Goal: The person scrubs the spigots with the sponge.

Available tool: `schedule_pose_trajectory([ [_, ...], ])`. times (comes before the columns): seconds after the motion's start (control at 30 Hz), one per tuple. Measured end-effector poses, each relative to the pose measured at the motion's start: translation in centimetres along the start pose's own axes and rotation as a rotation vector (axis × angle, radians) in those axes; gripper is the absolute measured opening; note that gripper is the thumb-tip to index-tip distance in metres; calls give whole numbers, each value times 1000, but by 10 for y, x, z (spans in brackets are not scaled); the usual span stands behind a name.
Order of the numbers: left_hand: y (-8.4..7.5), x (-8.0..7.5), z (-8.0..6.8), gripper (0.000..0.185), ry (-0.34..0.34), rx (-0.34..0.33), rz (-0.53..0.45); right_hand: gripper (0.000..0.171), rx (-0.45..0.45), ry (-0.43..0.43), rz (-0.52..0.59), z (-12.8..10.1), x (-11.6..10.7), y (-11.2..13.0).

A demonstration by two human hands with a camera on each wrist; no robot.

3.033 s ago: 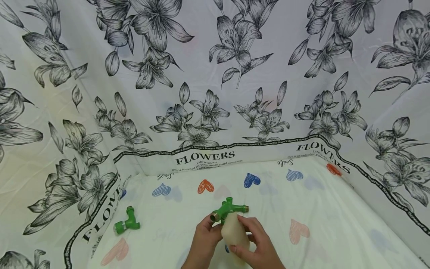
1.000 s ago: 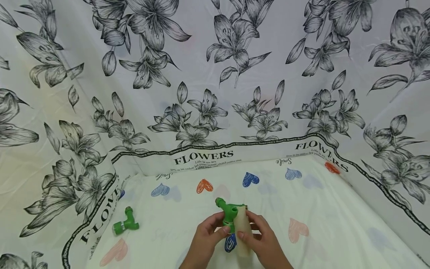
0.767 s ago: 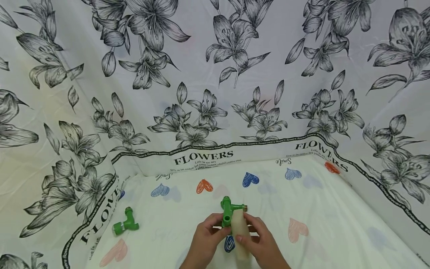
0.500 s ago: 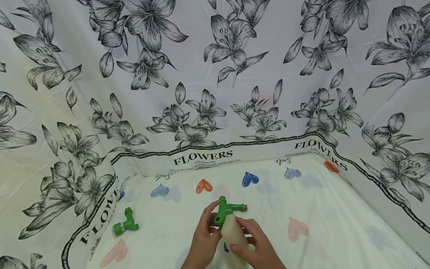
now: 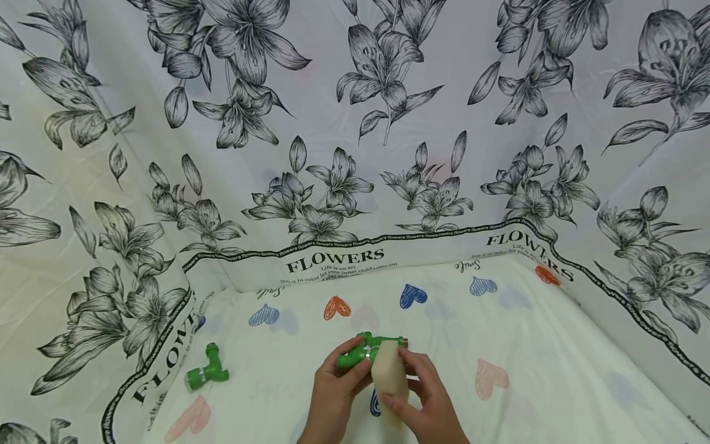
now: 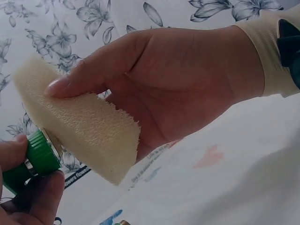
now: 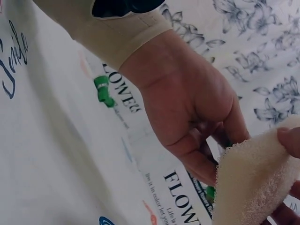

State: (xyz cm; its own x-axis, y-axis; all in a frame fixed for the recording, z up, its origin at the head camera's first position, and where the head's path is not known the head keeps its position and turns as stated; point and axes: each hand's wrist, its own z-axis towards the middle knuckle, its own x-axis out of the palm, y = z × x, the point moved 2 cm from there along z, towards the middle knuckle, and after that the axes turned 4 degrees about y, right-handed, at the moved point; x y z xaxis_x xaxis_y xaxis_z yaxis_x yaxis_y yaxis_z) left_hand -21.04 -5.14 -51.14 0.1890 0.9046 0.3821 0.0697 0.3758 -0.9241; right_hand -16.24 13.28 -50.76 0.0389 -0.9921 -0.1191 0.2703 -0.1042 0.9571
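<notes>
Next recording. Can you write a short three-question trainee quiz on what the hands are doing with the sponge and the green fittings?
1. True or false: the right hand holds the beige sponge.
2. Which hand grips the green tap fitting? A) the left hand B) the right hand C) neither
3. Fill in: a second green fitting lies untouched on the heart-print cloth, to the person's ____.
Key: 1 true; 2 A; 3 left.
</notes>
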Motion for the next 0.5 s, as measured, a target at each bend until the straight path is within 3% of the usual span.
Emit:
schedule_pose_trajectory([
  [0.1, 0, 1, -1, 47, -3, -8, -25, 67, -26, -32, -40, 1, 2, -1],
  [0.27, -3, 2, -5, 45, 12, -38, -55, 70, 28, -64, -72, 7, -1, -7],
  [0.5, -6, 2, -8, 44, 37, -73, -77, 72, 125, -53, 18, 13, -9, -20],
])
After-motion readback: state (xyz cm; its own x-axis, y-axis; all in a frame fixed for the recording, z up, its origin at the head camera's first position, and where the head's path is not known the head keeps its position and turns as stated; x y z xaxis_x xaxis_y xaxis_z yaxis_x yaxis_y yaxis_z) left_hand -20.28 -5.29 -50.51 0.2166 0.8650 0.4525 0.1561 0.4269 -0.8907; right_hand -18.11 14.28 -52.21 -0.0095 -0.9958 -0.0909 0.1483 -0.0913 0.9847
